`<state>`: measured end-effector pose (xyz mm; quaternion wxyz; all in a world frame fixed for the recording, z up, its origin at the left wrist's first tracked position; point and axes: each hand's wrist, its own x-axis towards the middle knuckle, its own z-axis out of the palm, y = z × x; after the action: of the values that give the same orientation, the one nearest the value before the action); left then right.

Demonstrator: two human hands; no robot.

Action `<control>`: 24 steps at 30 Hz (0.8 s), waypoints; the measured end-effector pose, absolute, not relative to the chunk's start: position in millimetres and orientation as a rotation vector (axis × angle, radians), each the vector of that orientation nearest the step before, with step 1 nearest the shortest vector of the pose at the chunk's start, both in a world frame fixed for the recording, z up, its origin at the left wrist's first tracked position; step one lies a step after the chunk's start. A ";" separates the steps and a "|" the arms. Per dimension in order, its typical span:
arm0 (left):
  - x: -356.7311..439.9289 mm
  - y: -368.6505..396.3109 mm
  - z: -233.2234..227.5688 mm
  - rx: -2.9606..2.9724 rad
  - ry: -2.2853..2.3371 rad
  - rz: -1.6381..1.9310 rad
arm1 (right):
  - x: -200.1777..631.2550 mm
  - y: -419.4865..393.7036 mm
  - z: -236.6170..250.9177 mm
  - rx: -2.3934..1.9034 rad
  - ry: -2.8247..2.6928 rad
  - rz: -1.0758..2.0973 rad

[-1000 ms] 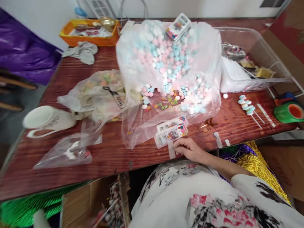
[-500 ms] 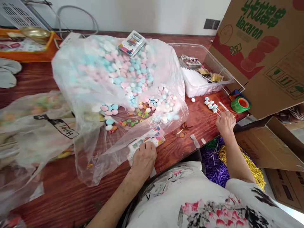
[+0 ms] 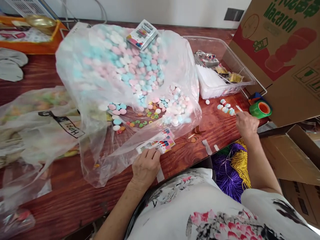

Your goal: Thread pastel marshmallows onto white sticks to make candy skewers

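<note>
My left hand (image 3: 146, 168) rests at the table's near side, its bent fingertips pressed together on the lower edge of small printed cards (image 3: 167, 146). Part of these cards lies beside the edge of a clear plastic bag (image 3: 110, 166). On the right, my right hand (image 3: 247, 125) has its fingers pinched at the near end of skewered candies (image 3: 226, 108), in white, blue and pink, lying on the table. The fingers hide the skewer's end. Pastel round candies (image 3: 140, 66) fill the big bag. A single white candy (image 3: 207, 102) sits near the skewered ones.
A clear plastic bin (image 3: 225, 90) with white slips and packets stands behind. Green tape (image 3: 260, 109) sits by a large cardboard box (image 3: 277, 50). A printed card pack (image 3: 142, 35) lies on the bag. Bead strands (image 3: 227, 170) hang below the table edge; brown ties (image 3: 197, 130) lie nearby.
My left hand has drawn back toward me, uncovering more of the printed cards. My right hand stays by the skewered candies, closer to them than before. The view has shifted slightly.
</note>
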<state>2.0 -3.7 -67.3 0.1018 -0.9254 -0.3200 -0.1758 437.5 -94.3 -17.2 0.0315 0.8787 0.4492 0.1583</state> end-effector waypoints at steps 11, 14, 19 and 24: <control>-2.0 -6.4 -67.7 -2.895 -1.360 -0.711 | 413.6 -90.8 22.4 2.115 1.909 0.532; -9.3 -10.1 -69.3 -2.915 -1.364 -0.709 | 414.1 -83.0 15.9 2.109 1.962 0.505; -19.0 -19.6 -67.5 -2.936 -1.345 -0.543 | 415.8 -98.2 27.4 2.247 1.923 0.558; -26.7 -12.1 -76.7 -2.990 -1.400 -0.908 | 375.3 -144.8 57.7 2.702 2.008 0.541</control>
<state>-26.7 -12.1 -76.7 -0.1408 -0.8645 -0.4048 -0.2625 375.3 -144.8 57.7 -0.1336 0.7853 0.5838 0.1571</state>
